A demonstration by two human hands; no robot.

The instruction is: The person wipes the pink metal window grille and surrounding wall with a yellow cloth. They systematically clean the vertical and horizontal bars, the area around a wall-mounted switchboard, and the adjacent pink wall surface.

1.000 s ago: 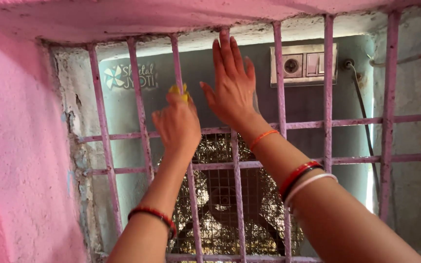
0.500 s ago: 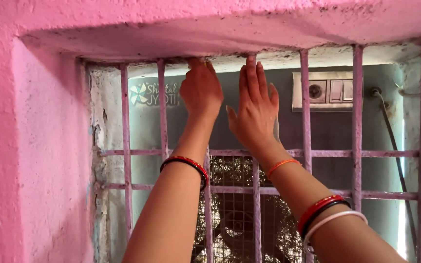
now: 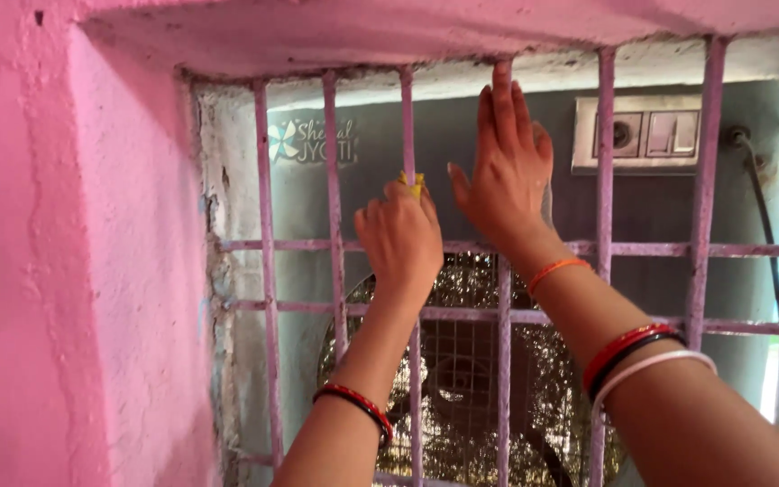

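A pink-painted metal window grille [image 3: 606, 248] fills the view, its upright bars crossed by two level rails, set into a pink plastered wall [image 3: 74, 298] with a deep pink lintel [image 3: 407, 32] overhead. Behind the bars stands a grey-blue panel, and low in it a round fan behind a dusty wire mesh guard [image 3: 462, 379]. High on the right of that panel sits a switch plate [image 3: 646, 133] with a socket and rocker switches, and a dark cable [image 3: 768, 252] drops from beside it down the right edge.

The left hand [image 3: 400, 236] is curled around one upright bar [image 3: 407, 117], its grip clamped on a small yellow cloth [image 3: 413, 183]; only a yellow tip shows above the knuckles, pressed against the bar just above the upper rail. That bar runs vertically, top to bottom of the opening, and the cloth's visible end points up along it. How far the cloth wraps around the bar is hidden by the fingers.

The right hand [image 3: 507, 171] lies flat against the next bar to the right, fingers spread apart and pointing straight up toward the lintel, holding nothing. The forearms cross in front of the lower bars and cover part of the fan guard. Bangles ring both wrists.
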